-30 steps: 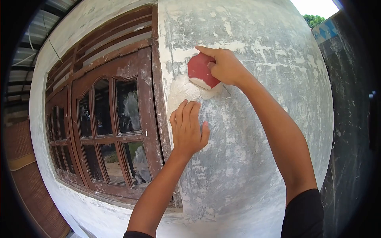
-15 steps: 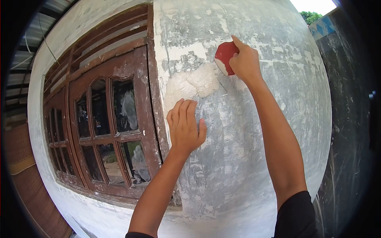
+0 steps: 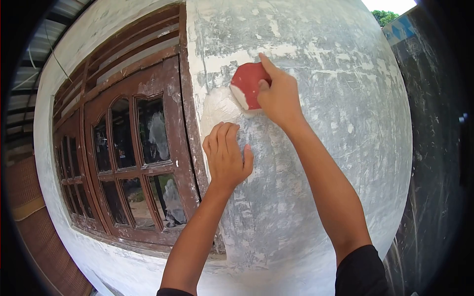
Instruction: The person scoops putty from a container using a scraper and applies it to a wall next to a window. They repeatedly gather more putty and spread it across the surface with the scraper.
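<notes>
My right hand [image 3: 280, 97] grips a red putty spreader [image 3: 248, 84], the index finger stretched along its upper side. Pale filler coats the spreader's lower left edge, which lies at the wall [image 3: 306, 163]. Just left of the blade is a patch of cream-coloured filler [image 3: 216, 106], partly covered by the tool. Below that patch, my left hand [image 3: 227, 158] lies against the wall with its fingers extended and the thumb apart, holding nothing. The wall around both hands is grey and scraped, with whitish streaks.
Close on the left is a brown wooden window [image 3: 133, 148] with glass panes and a slatted vent [image 3: 133, 44] above. A dark panel [image 3: 434, 148] stands beyond the wall's right end. Woven brown matting [image 3: 47, 237] hangs at the lower left.
My right hand has swept the spreader left and slightly down, over the right part of the filler patch. My left hand has stayed almost in place.
</notes>
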Tool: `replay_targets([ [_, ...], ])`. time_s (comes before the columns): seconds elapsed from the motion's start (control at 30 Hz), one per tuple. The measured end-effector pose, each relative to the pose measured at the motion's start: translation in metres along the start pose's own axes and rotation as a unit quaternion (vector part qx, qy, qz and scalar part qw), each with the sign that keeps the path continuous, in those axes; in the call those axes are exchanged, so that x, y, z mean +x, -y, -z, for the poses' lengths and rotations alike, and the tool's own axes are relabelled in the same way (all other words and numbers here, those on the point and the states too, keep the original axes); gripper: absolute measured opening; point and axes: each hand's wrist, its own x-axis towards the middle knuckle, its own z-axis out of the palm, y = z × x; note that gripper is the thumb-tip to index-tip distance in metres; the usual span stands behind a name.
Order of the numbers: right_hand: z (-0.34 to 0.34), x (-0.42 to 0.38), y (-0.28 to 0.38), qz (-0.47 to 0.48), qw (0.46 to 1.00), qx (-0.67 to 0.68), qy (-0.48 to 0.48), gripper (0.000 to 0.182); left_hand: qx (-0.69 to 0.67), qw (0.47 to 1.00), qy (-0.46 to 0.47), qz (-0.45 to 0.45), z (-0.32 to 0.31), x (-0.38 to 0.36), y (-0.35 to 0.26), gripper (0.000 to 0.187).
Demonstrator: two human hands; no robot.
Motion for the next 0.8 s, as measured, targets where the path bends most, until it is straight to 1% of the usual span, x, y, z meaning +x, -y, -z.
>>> replay_targets([
  [0.07, -0.024, -0.005, 0.002, -0.011, 0.996, 0.050, 0.072, 0.056, 0.005, 1.000, -0.013, 0.009, -0.001, 0.000, 0.001, 0.052],
  [0.1, -0.023, -0.002, -0.003, -0.010, 0.996, 0.050, 0.070, 0.056, 0.005, 1.000, -0.014, 0.007, -0.001, 0.001, 0.001, 0.052],
  [0.17, -0.011, 0.008, -0.017, -0.070, 0.996, -0.054, 0.013, 0.056, 0.010, 1.000, -0.012, 0.008, 0.001, 0.001, 0.001, 0.052],
  [0.2, 0.007, 0.012, -0.014, -0.097, 0.991, -0.091, -0.030, 0.055, 0.011, 1.000, -0.011, 0.008, 0.001, 0.001, 0.001, 0.052],
  [0.27, 0.024, 0.019, -0.021, -0.062, 0.985, -0.110, -0.119, 0.055, 0.001, 1.000, -0.006, 0.004, 0.000, 0.001, 0.000, 0.053],
  [0.3, 0.022, 0.017, -0.017, -0.063, 0.985, -0.109, -0.118, 0.055, 0.002, 1.000, -0.006, 0.004, 0.001, 0.000, 0.000, 0.053],
  [0.37, 0.006, 0.011, 0.001, 0.033, 0.993, -0.060, -0.097, 0.055, 0.003, 1.000, -0.011, 0.004, 0.000, 0.000, 0.000, 0.053],
  [0.47, -0.036, 0.003, 0.014, 0.000, 0.996, 0.071, 0.047, 0.055, 0.013, 1.000, -0.015, 0.020, 0.001, -0.001, 0.000, 0.052],
  [0.5, -0.038, 0.003, 0.009, 0.001, 0.996, 0.071, 0.047, 0.055, 0.013, 1.000, -0.016, 0.019, 0.001, 0.000, -0.001, 0.052],
  [0.57, -0.037, 0.006, -0.002, -0.026, 0.998, -0.011, 0.054, 0.055, 0.012, 1.000, -0.015, 0.023, 0.001, 0.000, 0.000, 0.052],
  [0.63, -0.006, 0.017, -0.022, -0.062, 0.994, -0.082, -0.022, 0.055, 0.006, 1.000, -0.011, 0.019, 0.000, -0.001, 0.001, 0.053],
  [0.67, 0.014, 0.019, -0.025, -0.080, 0.991, -0.088, -0.068, 0.054, 0.000, 1.000, -0.008, 0.015, -0.001, -0.001, 0.001, 0.054],
  [0.73, 0.032, 0.021, -0.041, -0.029, 0.982, -0.133, -0.128, 0.055, 0.000, 1.000, -0.008, 0.011, 0.000, 0.000, -0.001, 0.053],
  [0.8, 0.010, 0.015, -0.014, 0.020, 0.993, -0.037, -0.108, 0.051, -0.004, 1.000, -0.012, 0.004, -0.001, 0.001, -0.004, 0.053],
])
